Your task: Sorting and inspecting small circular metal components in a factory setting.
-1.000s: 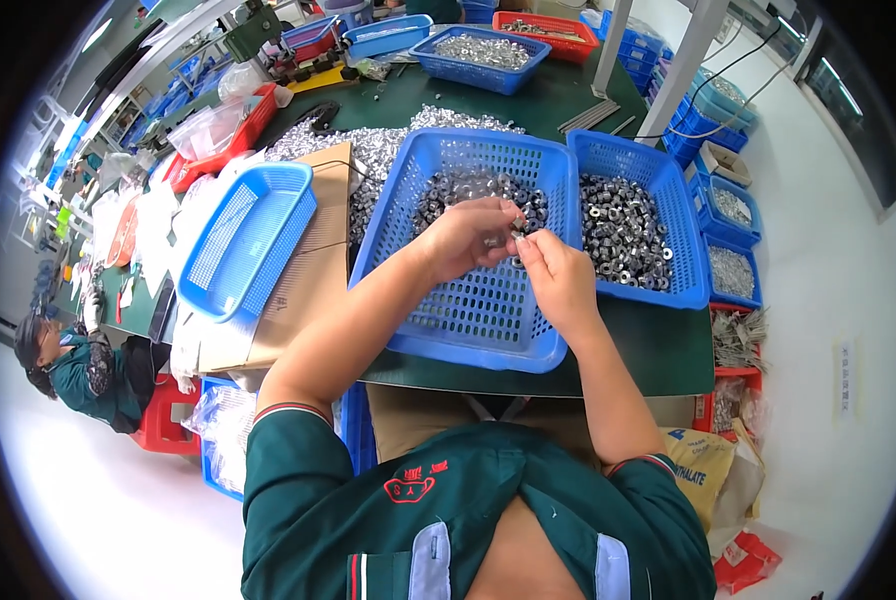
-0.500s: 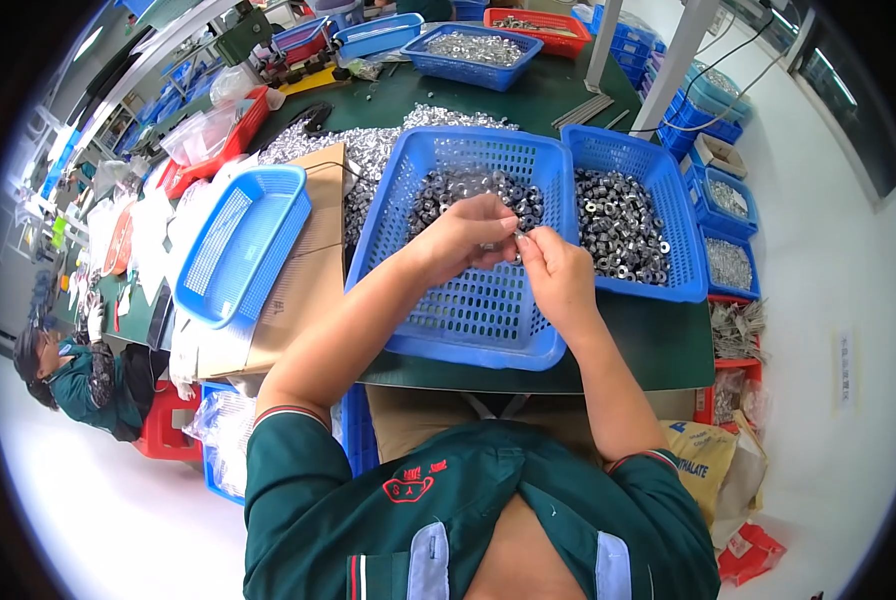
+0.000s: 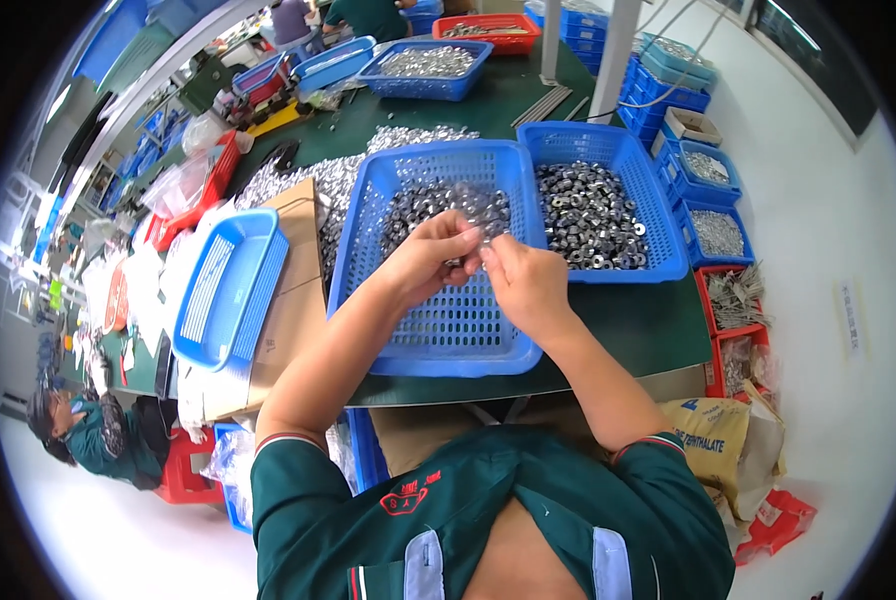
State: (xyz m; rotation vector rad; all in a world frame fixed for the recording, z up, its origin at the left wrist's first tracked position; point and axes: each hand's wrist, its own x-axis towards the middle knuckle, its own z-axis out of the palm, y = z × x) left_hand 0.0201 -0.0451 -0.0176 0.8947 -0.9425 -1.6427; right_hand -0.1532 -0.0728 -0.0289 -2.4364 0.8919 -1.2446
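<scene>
Above a blue perforated basket (image 3: 438, 361), my left hand (image 3: 433, 255) and my right hand (image 3: 530, 285) meet with fingers pinched together. Something small and shiny sits between the fingertips, too hidden to name. Just beyond them lies what looks like clear plastic film (image 3: 483, 204). It partly covers a heap of small dark and silver metal rings (image 3: 408, 212) at the far side of the basket. The near part of that basket shows its bare slotted floor. A second blue basket (image 3: 674, 262) on the right holds more metal rings (image 3: 593, 215).
Shiny small parts (image 3: 338, 190) spread over the green table behind the basket. Left of it, an empty blue basket (image 3: 230, 290) rests on cardboard (image 3: 286, 300). Parts-filled bins (image 3: 713, 232) stand stacked at right. A seated co-worker (image 3: 103, 430) is at far left.
The whole view has shifted, with the baskets now further left in it. My hands stay pinched together over the same basket, the right hand's back turned up a bit more.
</scene>
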